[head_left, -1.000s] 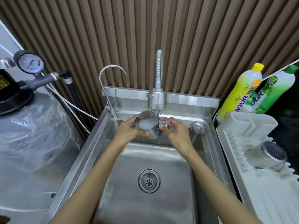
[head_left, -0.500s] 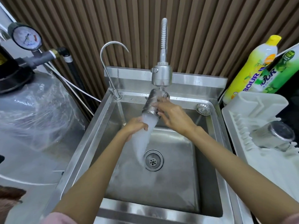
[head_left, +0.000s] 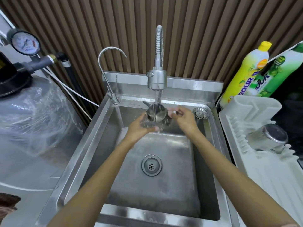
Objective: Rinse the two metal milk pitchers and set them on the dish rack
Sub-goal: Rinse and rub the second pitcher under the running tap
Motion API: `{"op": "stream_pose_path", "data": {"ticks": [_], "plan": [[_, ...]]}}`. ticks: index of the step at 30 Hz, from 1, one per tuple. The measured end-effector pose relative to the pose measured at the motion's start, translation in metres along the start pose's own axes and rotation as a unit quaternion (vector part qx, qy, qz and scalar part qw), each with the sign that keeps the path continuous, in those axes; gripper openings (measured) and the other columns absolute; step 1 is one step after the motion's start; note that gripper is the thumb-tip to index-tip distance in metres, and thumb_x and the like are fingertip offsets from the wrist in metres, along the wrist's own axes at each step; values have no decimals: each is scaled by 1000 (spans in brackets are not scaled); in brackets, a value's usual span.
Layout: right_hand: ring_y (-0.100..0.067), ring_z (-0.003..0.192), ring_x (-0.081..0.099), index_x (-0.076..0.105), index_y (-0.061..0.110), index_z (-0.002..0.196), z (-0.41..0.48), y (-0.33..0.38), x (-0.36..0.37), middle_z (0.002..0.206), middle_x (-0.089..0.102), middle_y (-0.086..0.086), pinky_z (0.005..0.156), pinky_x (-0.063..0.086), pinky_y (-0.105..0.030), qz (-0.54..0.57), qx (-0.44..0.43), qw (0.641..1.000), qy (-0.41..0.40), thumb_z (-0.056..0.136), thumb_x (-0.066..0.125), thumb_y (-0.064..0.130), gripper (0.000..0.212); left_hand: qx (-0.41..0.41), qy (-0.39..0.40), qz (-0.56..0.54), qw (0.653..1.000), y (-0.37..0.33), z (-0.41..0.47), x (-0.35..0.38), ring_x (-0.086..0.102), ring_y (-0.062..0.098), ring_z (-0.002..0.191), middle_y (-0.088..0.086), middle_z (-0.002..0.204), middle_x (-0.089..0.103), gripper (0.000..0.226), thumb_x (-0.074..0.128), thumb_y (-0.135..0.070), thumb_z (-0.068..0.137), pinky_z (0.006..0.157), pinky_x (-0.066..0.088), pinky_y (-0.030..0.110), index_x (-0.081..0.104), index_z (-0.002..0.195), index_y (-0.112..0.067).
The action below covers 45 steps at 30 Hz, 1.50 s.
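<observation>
A small metal milk pitcher (head_left: pixel 156 113) is held under the running tap (head_left: pixel 156 79), its mouth turned up toward me, water streaming into it. My left hand (head_left: pixel 141 126) cups it from below and the left. My right hand (head_left: pixel 181 116) grips its handle on the right. A second metal pitcher (head_left: pixel 268 139) lies on its side on the white dish rack (head_left: pixel 255 108) at the right, its base facing me.
The steel sink (head_left: pixel 164 185) has a drain (head_left: pixel 151 164) in the middle and a loose strainer (head_left: pixel 200 112) on its back right corner. A thin gooseneck tap (head_left: pixel 106 66) stands back left. Two detergent bottles (head_left: pixel 249 72) stand behind the rack. A plastic-wrapped tank (head_left: pixel 32 115) sits at the left.
The pitcher was tipped, pouring cloudy water into the sink; now it is turned mouth up under the stream again. My left hand has moved up under it.
</observation>
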State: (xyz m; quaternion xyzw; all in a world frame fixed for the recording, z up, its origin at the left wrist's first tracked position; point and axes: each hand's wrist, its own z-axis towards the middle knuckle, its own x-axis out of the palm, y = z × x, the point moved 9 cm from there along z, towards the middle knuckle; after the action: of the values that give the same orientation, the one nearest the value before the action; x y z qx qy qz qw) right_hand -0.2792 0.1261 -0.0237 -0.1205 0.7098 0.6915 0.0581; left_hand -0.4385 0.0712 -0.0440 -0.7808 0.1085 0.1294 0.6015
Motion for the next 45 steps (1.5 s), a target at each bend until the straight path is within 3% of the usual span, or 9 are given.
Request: {"op": "stream_pose_path", "data": {"ticks": [7, 11, 15, 19, 23, 28, 32, 39, 45], "plan": [[-30, 82, 64, 57, 4, 89, -36, -37, 17, 84, 65, -18, 68, 60, -33, 293, 173, 940, 33, 88, 56, 11, 7, 134, -174, 92, 971, -41, -11, -4, 49, 18, 118, 4, 127, 53, 83, 80, -36, 64, 92, 33, 18, 41, 135, -14], [-24, 65, 63, 63, 6, 81, -35, -27, 2, 77, 64, -14, 56, 60, -36, 152, 196, 969, -3, 84, 61, 15, 10, 60, -168, 98, 979, -21, -11, -9, 65, 16, 93, -3, 95, 70, 60, 75, -59, 58, 82, 49, 27, 63, 104, -21], [-31, 81, 67, 62, 13, 69, -29, 24, -13, 83, 71, -13, 80, 55, -44, -61, 31, 994, -79, 79, 64, 20, 13, 29, -112, -86, 990, -4, -5, 3, 63, 15, 107, -2, 104, 71, 51, 81, -38, 62, 93, 47, 29, 62, 107, -24], [-15, 102, 62, 53, 22, 68, -34, 37, 2, 114, 67, -2, 90, 48, -22, 175, -8, 982, -63, 87, 55, 7, 25, 136, -161, -138, 968, -40, -5, -9, 54, 3, 113, -9, 117, 62, 70, 83, -17, 60, 98, 38, 16, 52, 120, -35], [-23, 96, 66, 50, 13, 71, -32, 14, 30, 94, 68, -12, 99, 47, -40, 409, 96, 907, 39, 90, 51, 7, 20, 193, -247, 30, 949, -74, -18, -31, 45, 10, 103, -2, 107, 44, 87, 85, -24, 57, 91, 34, 10, 46, 134, -24], [-30, 77, 65, 61, 7, 92, -29, 11, 17, 85, 66, -13, 63, 60, -38, 201, 168, 963, 68, 88, 54, 15, 11, 69, -267, 90, 957, -44, -21, -37, 47, 15, 98, -1, 96, 43, 83, 74, -67, 48, 86, 41, 29, 57, 120, -27], [-33, 82, 65, 53, 19, 62, -20, 37, -17, 85, 70, -17, 72, 54, -39, -31, 59, 994, -81, 79, 59, 18, 18, 56, -176, -12, 983, -31, -10, -12, 59, 18, 99, -2, 94, 54, 44, 78, -46, 62, 78, 40, 20, 63, 98, -24], [-20, 92, 60, 41, 17, 59, -14, 32, 20, 98, 69, -1, 87, 45, -31, 262, 42, 964, -30, 88, 49, 7, 32, 222, -212, -53, 950, -69, -13, -28, 51, -7, 107, -17, 112, 53, 72, 81, -23, 57, 91, 37, 8, 44, 117, -38], [-28, 72, 65, 57, 11, 72, -20, 26, 10, 74, 64, -11, 77, 58, -46, 176, 138, 974, 31, 86, 51, 13, 15, 94, -272, 121, 950, -59, -22, -38, 55, 16, 96, -1, 95, 54, 97, 56, -81, 44, 92, 45, 33, 54, 125, -28]]}}
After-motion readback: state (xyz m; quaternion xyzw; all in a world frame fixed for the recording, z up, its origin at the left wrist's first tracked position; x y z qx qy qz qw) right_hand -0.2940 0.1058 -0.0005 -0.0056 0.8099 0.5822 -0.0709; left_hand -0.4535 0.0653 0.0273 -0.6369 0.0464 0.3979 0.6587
